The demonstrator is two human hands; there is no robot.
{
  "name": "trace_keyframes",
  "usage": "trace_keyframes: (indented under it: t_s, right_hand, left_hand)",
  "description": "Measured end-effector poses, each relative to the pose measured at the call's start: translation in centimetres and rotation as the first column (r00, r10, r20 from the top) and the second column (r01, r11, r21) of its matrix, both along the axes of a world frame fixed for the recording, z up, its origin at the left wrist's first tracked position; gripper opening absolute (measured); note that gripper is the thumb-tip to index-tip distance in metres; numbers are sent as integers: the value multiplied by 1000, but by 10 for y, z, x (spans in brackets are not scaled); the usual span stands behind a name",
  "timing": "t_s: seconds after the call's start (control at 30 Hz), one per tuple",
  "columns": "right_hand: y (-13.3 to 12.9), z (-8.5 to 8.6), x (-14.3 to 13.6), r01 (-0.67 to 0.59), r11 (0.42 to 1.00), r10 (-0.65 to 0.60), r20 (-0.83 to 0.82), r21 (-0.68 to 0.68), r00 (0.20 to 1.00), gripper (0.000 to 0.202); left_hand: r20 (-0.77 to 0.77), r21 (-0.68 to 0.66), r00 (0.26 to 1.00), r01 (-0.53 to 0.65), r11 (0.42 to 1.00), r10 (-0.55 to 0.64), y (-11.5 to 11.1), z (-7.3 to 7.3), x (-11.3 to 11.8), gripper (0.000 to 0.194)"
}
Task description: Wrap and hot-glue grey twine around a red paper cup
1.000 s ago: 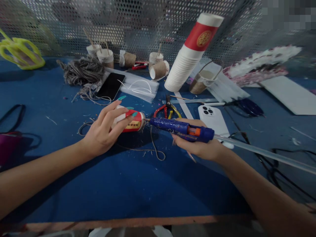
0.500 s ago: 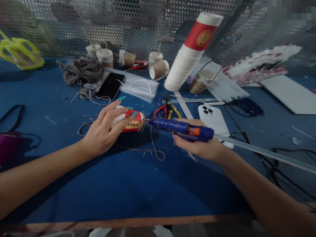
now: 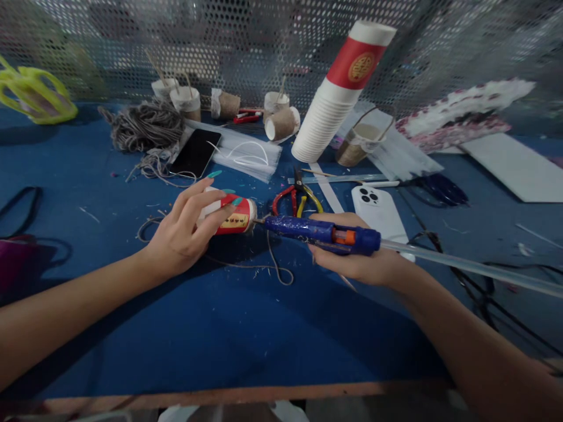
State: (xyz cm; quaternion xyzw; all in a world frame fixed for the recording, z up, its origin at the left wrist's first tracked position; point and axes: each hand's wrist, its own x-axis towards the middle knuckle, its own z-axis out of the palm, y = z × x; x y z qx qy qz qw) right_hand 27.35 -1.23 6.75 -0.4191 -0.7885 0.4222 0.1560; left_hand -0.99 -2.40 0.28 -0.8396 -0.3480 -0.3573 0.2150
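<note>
A red and white paper cup point(image 3: 237, 217) lies on its side, held by my left hand point(image 3: 182, 228), whose fingers curl over its top. My right hand point(image 3: 352, 258) is closed around a blue hot glue gun point(image 3: 303, 228). The gun's nozzle is at the cup's right end, which has a band of cord around it; whether they touch I cannot tell. From the back of the gun a long clear glue stick point(image 3: 466, 266) sticks out. Loose grey cord point(image 3: 259, 266) trails from the cup across the blue table.
Behind the hands are pliers point(image 3: 299, 190), a tall leaning stack of paper cups point(image 3: 328, 111), a black phone point(image 3: 196, 153), a grey cord bundle point(image 3: 145, 126) and several cord-wrapped cups point(image 3: 281, 124). A white phone point(image 3: 380, 214) and black cables point(image 3: 484, 299) lie at right.
The glue gun's nozzle has dipped slightly at the cup's end, and its rear with the glue stick has shifted a little. The left hand keeps its hold on the cup.
</note>
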Motion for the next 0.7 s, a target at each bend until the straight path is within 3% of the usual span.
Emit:
trace_keyframes:
  t_s: [0.4,0.7]
  right_hand:
    - [1,-3,0,43,999,-43,-8,20,999,12]
    - [0,-7,-2,108,994,-106,-83,15,991,10]
  left_hand:
    - [-65,48,998,23,999,-20,0,3,0,36]
    - [-23,-59,998,61,996,-62,3,0,-4,51]
